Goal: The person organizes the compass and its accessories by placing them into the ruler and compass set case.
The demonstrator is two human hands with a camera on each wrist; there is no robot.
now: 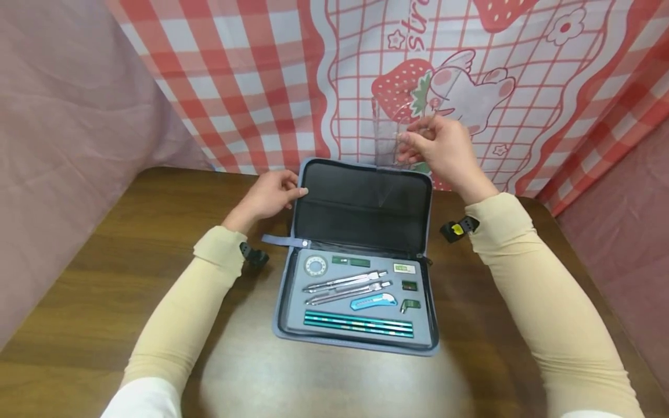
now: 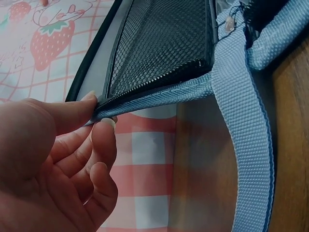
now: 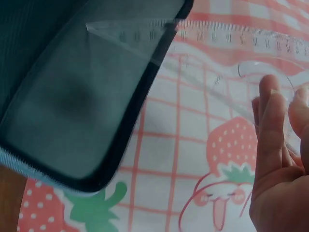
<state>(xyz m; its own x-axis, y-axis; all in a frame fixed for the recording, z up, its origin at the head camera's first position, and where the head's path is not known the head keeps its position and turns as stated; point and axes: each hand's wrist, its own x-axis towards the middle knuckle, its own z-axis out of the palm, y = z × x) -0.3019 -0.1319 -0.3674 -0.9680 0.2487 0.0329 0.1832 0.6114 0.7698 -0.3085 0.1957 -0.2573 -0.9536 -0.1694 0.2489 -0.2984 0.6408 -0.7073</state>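
Note:
An unzipped blue-grey zip case [image 1: 366,345] lies spread on the table with its lid [image 1: 340,180] raised. My left hand [image 1: 269,194] pinches the lid's left edge between thumb and index finger; the left wrist view shows this grip at the zipper edge [image 2: 154,87]. In my right hand [image 1: 444,148] is a clear set square [image 3: 217,36], held above the lid's top edge. Its pointed end overlaps the lid's dark inner side; whether it sits inside a pocket, I cannot tell. Mesh [image 2: 161,46] covers part of the lid.
The case's grey insert [image 1: 326,299] holds green pencils [image 1: 358,324], two silver compass-like tools [image 1: 347,287], a blue utility knife [image 1: 373,301], a white tape roll [image 1: 316,266], an eraser [image 1: 404,268] and a sharpener [image 1: 410,285]. A strawberry-print cloth [image 1: 251,87] hangs behind.

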